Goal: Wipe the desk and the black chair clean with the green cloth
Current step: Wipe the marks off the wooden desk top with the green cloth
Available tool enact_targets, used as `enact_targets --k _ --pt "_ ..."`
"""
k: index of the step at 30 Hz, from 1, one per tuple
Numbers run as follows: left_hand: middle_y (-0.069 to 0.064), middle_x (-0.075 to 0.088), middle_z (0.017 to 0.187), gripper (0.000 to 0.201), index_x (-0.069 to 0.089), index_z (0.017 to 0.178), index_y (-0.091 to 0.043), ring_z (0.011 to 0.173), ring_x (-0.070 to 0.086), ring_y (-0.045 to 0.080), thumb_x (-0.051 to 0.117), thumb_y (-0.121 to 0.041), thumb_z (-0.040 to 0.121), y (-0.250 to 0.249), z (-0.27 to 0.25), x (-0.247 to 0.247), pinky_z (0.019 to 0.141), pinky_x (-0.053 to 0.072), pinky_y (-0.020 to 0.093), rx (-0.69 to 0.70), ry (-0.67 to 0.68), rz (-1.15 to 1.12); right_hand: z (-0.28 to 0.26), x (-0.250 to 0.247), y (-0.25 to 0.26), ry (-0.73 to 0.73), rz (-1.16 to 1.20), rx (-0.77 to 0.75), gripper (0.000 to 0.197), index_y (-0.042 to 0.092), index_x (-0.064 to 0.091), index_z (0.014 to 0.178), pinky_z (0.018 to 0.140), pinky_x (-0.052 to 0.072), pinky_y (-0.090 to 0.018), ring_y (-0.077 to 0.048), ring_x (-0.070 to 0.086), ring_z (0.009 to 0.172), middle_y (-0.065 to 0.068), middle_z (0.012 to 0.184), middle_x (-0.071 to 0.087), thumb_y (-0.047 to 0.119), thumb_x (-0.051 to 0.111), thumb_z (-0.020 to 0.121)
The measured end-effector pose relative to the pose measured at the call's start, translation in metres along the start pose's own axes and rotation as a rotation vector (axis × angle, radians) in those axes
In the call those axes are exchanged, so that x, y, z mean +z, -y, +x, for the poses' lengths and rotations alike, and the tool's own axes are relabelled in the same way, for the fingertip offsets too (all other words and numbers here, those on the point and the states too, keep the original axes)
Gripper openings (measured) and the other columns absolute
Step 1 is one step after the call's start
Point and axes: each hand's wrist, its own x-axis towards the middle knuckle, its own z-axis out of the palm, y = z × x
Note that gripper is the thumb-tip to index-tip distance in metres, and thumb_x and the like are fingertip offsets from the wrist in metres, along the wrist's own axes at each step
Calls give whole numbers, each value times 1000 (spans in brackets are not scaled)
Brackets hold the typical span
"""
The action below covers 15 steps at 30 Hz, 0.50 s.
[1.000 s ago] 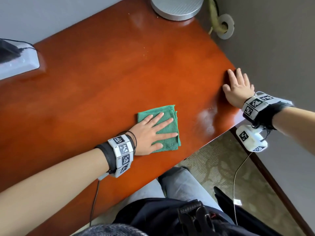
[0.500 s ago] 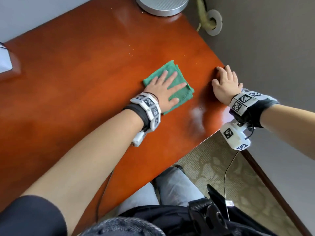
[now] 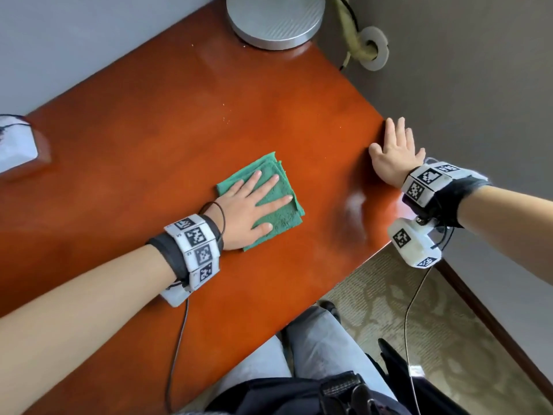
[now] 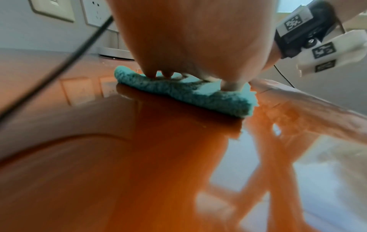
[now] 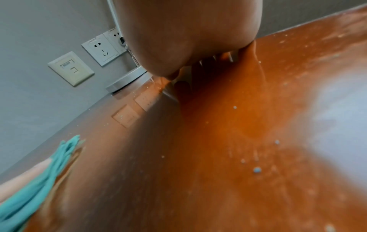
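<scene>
Grey walls are meeting at a corner behind the desk (image 3: 125, 163) — a glossy red-brown top with a left hand (image 3: 248, 211) on the cloth (image 3: 281, 211).

Fingers straight and spread, the left hand is pressing flat on the folded green cloth, gripping nothing; the cloth is lying mid-desk, well apart from the lamp base (image 3: 275, 19) at the back edge. The right hand (image 3: 395, 157) is lying flat and open on the desk's right edge beside the wall — nothing in it. Pale specks (image 5: 257, 169) are dotting the top near the right hand, wall sockets (image 5: 103, 50) are showing behind the base, and a white box (image 3: 15, 145) is sitting at the far left. Below, grey trousers (image 3: 323, 342) and patterned carpet (image 3: 443, 330) are showing.
</scene>
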Motion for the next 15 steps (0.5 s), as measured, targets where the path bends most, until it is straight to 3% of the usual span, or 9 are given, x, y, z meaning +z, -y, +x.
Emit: enact_targets --k 5,15 --pt "0 -22 157 60 -11 148 -42 145 -18 27 24 -47 100 -18 60 -37 117 -4 42 -26 -86 -59 -1 1 -2 21 -17 -9 63 22 -4 152 115 -6 -49 -16 -11 146 3 159 -13 33 29 99" --pt "1 -16 159 58 -10 150 -35 146 -11 27 22 -39 102 -20 173 -103 118 1 43 -140 -217 -48 2 1 0 21 47 30 60 26 -1 152 114 -8 -48 -12 -11 145 7 159 -10 38 26 99"
